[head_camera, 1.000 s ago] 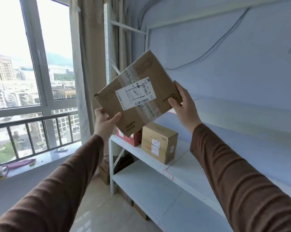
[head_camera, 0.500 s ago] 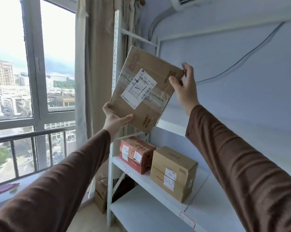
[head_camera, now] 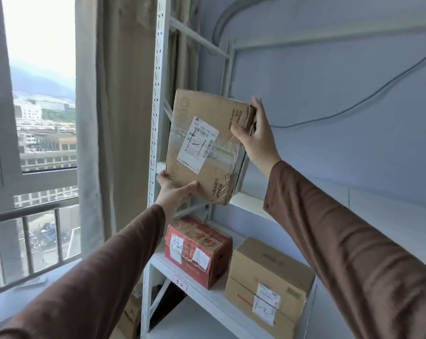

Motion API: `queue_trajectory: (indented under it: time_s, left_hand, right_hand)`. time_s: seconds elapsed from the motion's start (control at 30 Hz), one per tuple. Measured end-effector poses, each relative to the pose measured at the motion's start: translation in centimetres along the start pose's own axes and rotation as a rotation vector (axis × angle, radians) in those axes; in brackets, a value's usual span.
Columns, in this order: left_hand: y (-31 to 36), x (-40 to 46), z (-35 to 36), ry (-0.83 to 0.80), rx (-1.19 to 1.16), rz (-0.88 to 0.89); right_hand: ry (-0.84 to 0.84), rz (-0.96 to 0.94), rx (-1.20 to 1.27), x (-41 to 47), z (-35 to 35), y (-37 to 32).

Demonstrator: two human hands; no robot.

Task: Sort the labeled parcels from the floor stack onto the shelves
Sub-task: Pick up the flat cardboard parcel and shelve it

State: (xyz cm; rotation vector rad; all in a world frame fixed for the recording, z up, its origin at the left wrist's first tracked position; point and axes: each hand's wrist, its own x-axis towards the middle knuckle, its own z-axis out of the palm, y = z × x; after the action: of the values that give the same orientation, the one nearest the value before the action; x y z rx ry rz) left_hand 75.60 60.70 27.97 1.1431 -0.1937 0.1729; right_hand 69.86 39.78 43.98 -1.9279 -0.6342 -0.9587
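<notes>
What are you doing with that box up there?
A person is lifting a flat brown parcel with both hands toward the upper shelf of a white rack. The left hand grips its bottom corner and the right hand grips its top right edge. The parcel is tilted and not set down yet. On the shelf below sit a red box and a brown box, each with a white label.

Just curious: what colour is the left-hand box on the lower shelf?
Red, with white labels: the red cardboard box, clearest in the head view.
</notes>
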Motion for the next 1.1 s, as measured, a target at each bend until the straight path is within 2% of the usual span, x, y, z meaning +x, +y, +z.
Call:
queue_trajectory:
  time_s: [0.23,0.5,0.77,1.1]
  left_hand:
    - [-2.2,7.2,0.2,-0.04,0.065,0.029]
    - [-3.5,12.6,-1.3,-0.07,0.239,0.092]
    - [-3.3,17.8,-4.8,-0.075,0.674,0.171]
    - [-2.9,23.1,-3.9,-0.098,0.979,0.225]
  right_hand:
    - [-0.025,0.042,-0.028,1.9,3.5,7.2]
    - [-0.046,0.225,-0.089,-2.8,8.7,14.3]
    - [0.041,0.25,-0.261,-3.3,12.0,16.0]
    - [0.002,0.333,-0.399,-0.5,12.9,16.7]
